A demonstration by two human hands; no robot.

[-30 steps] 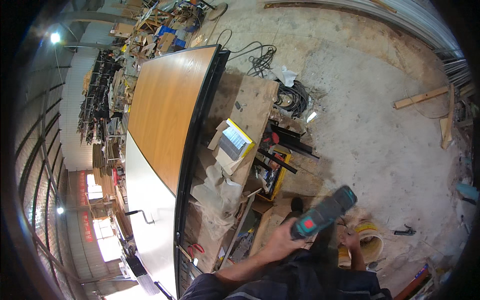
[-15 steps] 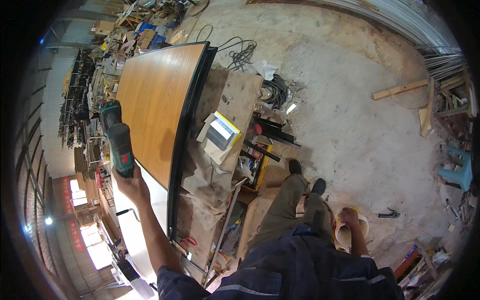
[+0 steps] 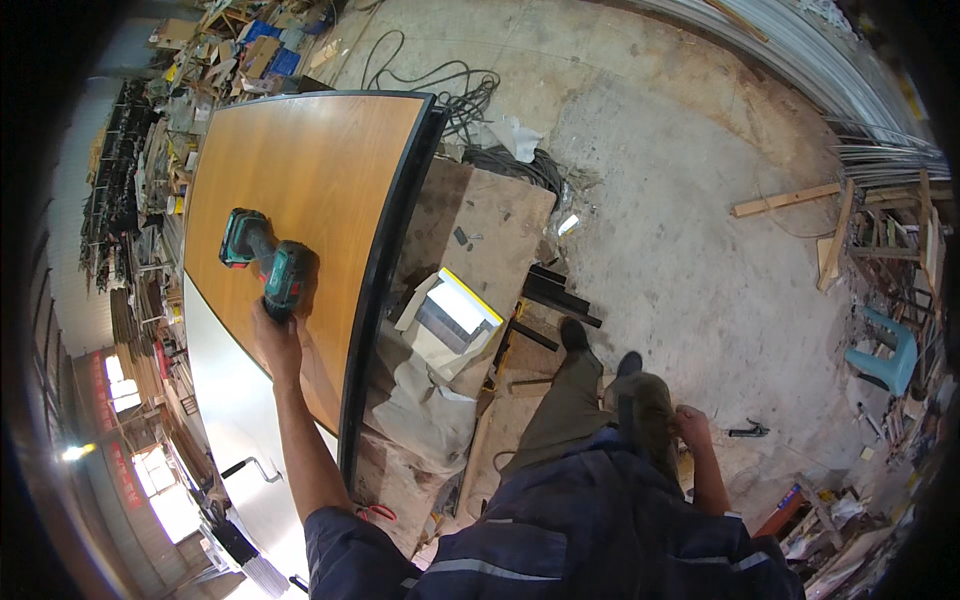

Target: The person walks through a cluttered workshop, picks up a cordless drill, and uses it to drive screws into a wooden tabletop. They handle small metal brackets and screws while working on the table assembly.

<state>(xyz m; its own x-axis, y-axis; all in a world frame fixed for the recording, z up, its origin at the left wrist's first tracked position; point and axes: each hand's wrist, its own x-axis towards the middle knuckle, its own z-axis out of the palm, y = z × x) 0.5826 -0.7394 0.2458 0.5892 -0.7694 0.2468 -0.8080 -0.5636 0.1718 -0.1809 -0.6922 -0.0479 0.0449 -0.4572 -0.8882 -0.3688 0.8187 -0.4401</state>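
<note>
My left hand [image 3: 277, 345] is closed round the front end of a green and black cordless drill [image 3: 284, 277]. The drill lies at or just over a wood-grain panel [image 3: 330, 160] with a black frame edge; whether it rests there I cannot tell. My right hand [image 3: 691, 426] hangs by my right thigh with its fingers curled, and what they hold, if anything, is hidden. Beside the panel, an opened box [image 3: 455, 315] with a yellow edge sits on the worn bench [image 3: 490, 215]. Red-handled scissors or pliers [image 3: 376, 513] lie near my left elbow.
A white panel [image 3: 215, 375] bearing a crank-shaped handle [image 3: 262, 468] adjoins the wood-grain one. Black cable [image 3: 470, 100] coils on the concrete floor beyond the bench. Black bars [image 3: 560, 297] jut out past the bench edge. A blue stool [image 3: 888, 352] and timber pieces [image 3: 785, 200] are on the right.
My left hand has moved the drill right, over the wood-grain panel, and turned it. My right hand has shifted slightly left, to my thigh; the bucket beneath it is now mostly hidden.
</note>
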